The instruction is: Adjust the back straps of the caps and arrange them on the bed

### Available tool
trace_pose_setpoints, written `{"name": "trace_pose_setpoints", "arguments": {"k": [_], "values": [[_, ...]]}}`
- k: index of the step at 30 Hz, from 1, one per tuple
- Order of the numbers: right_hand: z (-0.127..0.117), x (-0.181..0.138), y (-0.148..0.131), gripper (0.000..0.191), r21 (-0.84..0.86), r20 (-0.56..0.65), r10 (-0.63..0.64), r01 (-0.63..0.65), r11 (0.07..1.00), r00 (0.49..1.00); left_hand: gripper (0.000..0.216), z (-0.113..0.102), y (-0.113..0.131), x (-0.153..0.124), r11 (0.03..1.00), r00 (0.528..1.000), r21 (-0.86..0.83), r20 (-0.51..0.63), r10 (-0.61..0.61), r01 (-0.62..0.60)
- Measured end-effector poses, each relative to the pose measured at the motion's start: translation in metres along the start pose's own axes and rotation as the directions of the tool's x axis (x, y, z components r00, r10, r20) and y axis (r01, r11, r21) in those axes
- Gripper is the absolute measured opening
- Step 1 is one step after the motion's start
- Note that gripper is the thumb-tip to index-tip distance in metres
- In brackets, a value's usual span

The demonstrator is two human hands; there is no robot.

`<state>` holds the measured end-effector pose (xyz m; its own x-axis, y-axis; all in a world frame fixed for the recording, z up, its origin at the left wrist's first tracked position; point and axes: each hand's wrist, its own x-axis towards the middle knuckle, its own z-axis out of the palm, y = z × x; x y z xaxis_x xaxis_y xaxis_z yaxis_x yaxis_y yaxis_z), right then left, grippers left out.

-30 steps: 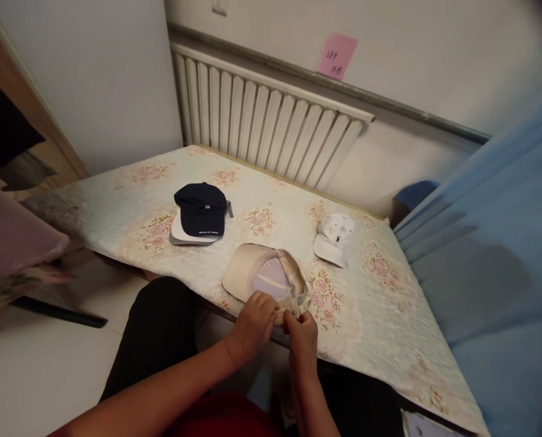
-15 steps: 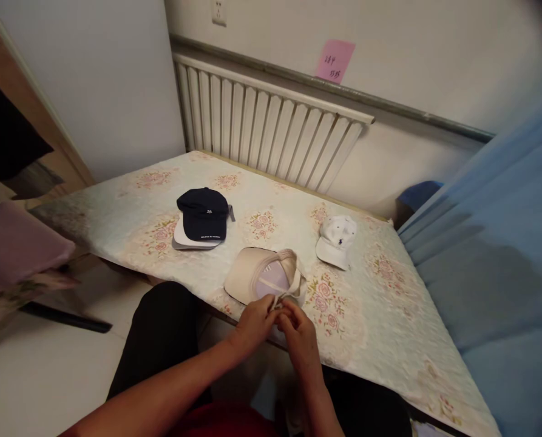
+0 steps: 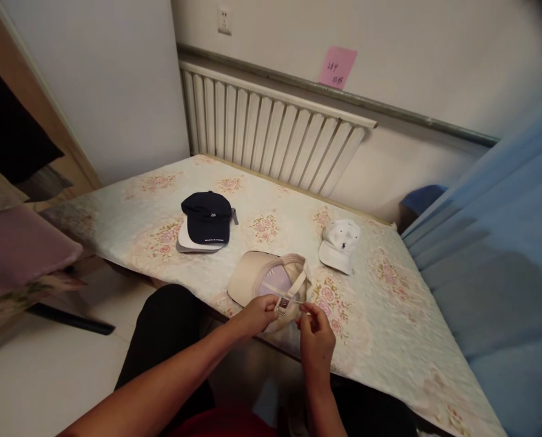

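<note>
A beige cap (image 3: 257, 273) lies upside down at the near edge of the floral-covered table (image 3: 380, 315), its pale lining facing up. My left hand (image 3: 257, 314) pinches the cap's back strap at the small metal buckle (image 3: 283, 305). My right hand (image 3: 315, 335) grips the loose end of that same strap, pulled a little to the right of the buckle. Both hands hover just over the table's front edge, above my dark-trousered knees.
A navy cap (image 3: 207, 216) sits stacked on a white cap (image 3: 189, 241) at the table's left middle. Another white cap (image 3: 338, 244) lies to the right. A white radiator (image 3: 271, 130) lines the far wall under a pink note (image 3: 337, 67). Blue fabric (image 3: 493, 255) fills the right side.
My hands have drawn apart: the right hand moved right, pulling the strap end out through the buckle, which now shows. The camera view tipped slightly upward.
</note>
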<state>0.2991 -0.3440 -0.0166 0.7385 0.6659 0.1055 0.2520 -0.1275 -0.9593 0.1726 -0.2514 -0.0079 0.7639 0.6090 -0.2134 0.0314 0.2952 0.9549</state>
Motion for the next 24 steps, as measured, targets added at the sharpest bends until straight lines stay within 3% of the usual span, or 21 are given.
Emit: {"name": "trace_pose_setpoints", "arguments": {"k": [5,9,15,24], "values": [[-0.004,0.008,-0.014,0.038,-0.144,0.112,-0.175,0.191,0.971,0.978,0.027,0.002,0.004,-0.001,1.000,1.000,-0.007,0.014,0.020,-0.020],[-0.005,0.021,-0.026,0.034,-0.186,0.235,-0.228,0.274,0.943,0.945,0.026,0.003,0.008,-0.003,0.997,0.997,0.021,0.030,0.071,-0.072],[-0.004,0.032,-0.029,0.025,-0.199,0.327,-0.147,0.220,0.955,0.934,0.021,0.003,0.003,0.002,0.998,0.996,0.018,-0.066,0.057,-0.056],[-0.003,0.041,-0.039,0.013,-0.089,0.317,-0.099,0.134,0.987,0.943,0.019,0.013,0.006,0.007,0.996,0.983,0.060,-0.169,0.073,-0.064]]}}
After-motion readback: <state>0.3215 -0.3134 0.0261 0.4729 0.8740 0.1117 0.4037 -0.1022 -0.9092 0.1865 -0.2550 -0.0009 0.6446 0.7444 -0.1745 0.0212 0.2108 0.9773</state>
